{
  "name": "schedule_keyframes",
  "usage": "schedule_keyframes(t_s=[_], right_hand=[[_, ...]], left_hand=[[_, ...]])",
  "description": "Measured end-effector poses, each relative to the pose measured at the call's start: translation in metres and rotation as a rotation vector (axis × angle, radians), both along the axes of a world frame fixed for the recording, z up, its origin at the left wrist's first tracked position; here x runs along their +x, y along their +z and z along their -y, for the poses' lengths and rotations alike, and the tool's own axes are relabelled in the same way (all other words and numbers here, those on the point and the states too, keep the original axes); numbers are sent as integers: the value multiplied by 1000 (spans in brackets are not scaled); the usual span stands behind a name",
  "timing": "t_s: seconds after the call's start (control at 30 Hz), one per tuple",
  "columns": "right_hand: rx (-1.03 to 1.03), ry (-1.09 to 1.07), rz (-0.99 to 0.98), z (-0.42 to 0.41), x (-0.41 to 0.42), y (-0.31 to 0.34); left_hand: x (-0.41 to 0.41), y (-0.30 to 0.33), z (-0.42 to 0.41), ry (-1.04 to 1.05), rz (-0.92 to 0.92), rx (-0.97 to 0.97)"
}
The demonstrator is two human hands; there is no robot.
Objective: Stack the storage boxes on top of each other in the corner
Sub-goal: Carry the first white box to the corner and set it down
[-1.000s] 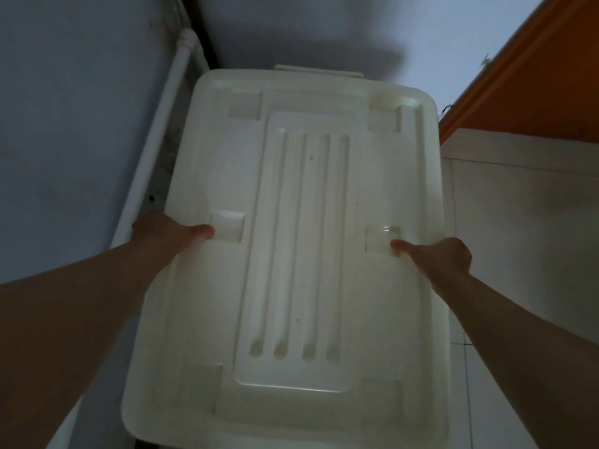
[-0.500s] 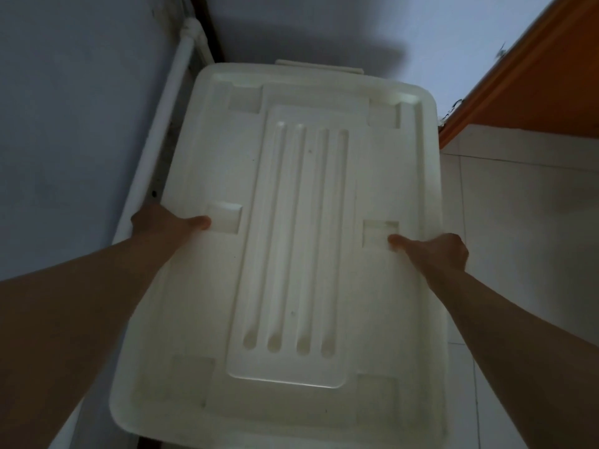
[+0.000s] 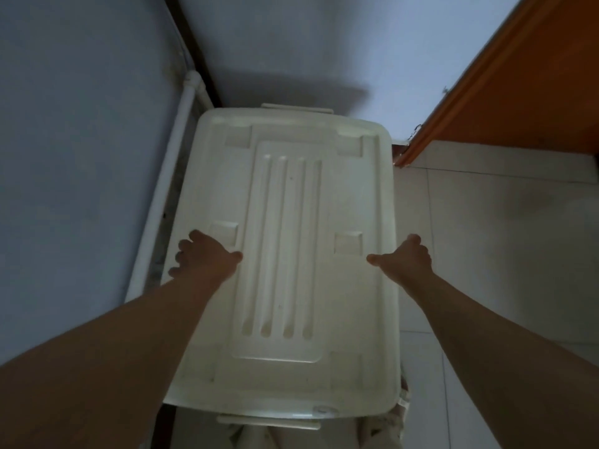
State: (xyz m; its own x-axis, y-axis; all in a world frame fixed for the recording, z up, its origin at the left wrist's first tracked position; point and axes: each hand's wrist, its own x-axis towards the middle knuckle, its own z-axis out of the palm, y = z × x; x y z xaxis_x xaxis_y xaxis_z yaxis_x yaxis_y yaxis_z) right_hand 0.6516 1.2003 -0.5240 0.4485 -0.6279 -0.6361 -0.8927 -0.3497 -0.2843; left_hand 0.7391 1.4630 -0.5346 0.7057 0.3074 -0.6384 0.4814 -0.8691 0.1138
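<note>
At the bottom of the frame, just past a strip of pale fabric, sat the near latch handle (image 3: 269, 423) of the large white rectangular plastic storage box (image 3: 285, 377). Its ribbed lid filled the middle of the picture. Two bare forearms ran up from the lower corners.

The left hand (image 3: 202, 256) lay over the lid's left edge, fingers spread loose and fairly wide, thumb pointing inward beside a shallow square recess. It gripped nothing. The right hand (image 3: 406, 257) was likewise slack at the right edge, thumb out over the lid and fingers hanging off the side, holding nothing that could be seen.

Half a second before, both hands had been clamped on the box's sides with thumbs pressed on top, and the box had filled more of the view. It now looked smaller and lower, so it had most likely been set down and released.

Beyond, the box's far end sat close to the corner at centre top, a white vertical pipe (image 3: 176, 163) running along its left and an orange wooden panel (image 3: 505, 92) at upper right. Whether another box lay beneath could not be told.
</note>
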Motion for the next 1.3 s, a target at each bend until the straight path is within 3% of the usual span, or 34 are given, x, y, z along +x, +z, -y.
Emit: schedule_keyframes(t_s=[0.3, 0.7, 0.93, 1.3], right_hand=[[83, 98, 49, 43, -15, 43], [219, 465, 121, 145, -18, 77], [248, 597, 92, 150, 20, 81], [239, 1026, 65, 123, 105, 57]], left_hand=[[-50, 54, 91, -95, -74, 27], [-127, 82, 223, 162, -12, 79], [-118, 79, 228, 252, -7, 80], [-75, 42, 227, 510, -27, 26]])
